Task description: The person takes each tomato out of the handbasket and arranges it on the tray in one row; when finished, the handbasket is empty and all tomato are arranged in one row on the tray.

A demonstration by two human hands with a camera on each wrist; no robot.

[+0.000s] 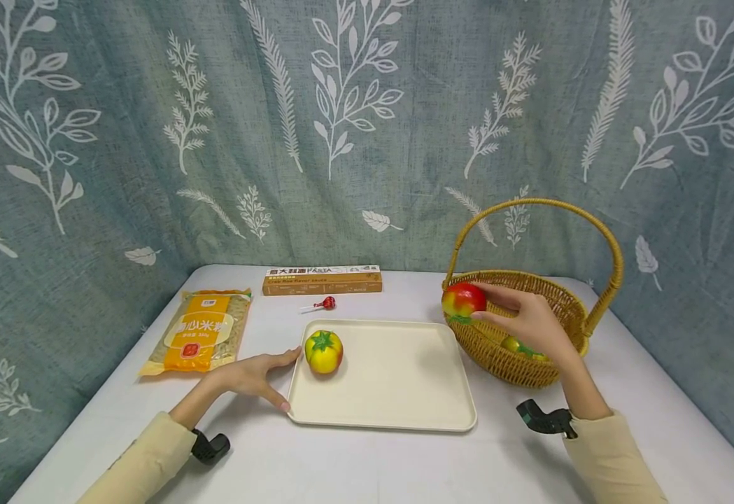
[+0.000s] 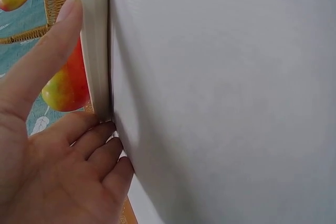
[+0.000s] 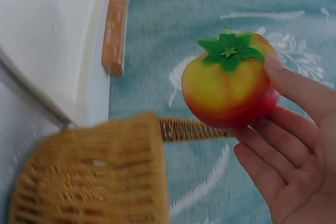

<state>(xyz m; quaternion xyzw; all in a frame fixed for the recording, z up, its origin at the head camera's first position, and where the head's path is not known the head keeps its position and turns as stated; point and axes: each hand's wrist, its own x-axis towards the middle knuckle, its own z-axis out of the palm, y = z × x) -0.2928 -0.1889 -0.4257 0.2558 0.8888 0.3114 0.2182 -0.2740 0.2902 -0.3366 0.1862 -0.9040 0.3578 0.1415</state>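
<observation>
My right hand (image 1: pixel 533 322) holds a red-and-yellow tomato (image 1: pixel 464 301) between thumb and fingers, above the left rim of the wicker basket (image 1: pixel 518 371). In the right wrist view, the green leafy top of this tomato (image 3: pixel 231 87) faces the camera. Another tomato (image 1: pixel 520 348) lies inside the basket, partly hidden by the wrist. My left hand (image 1: pixel 256 378) touches the left edge of the cream tray (image 1: pixel 398 378), thumb and fingers spread along it. On the tray's left side sits a yellow tomato (image 1: pixel 324 352), close to the left fingertips.
The basket's tall arched handle (image 1: pixel 537 201) rises at the right. Behind the tray lie a red lollipop (image 1: pixel 325 303) and a long pasta box (image 1: pixel 322 281). An orange-labelled food packet (image 1: pixel 196 332) lies at the left. A patterned curtain (image 1: pixel 367 140) hangs behind the white table (image 1: pixel 367 462).
</observation>
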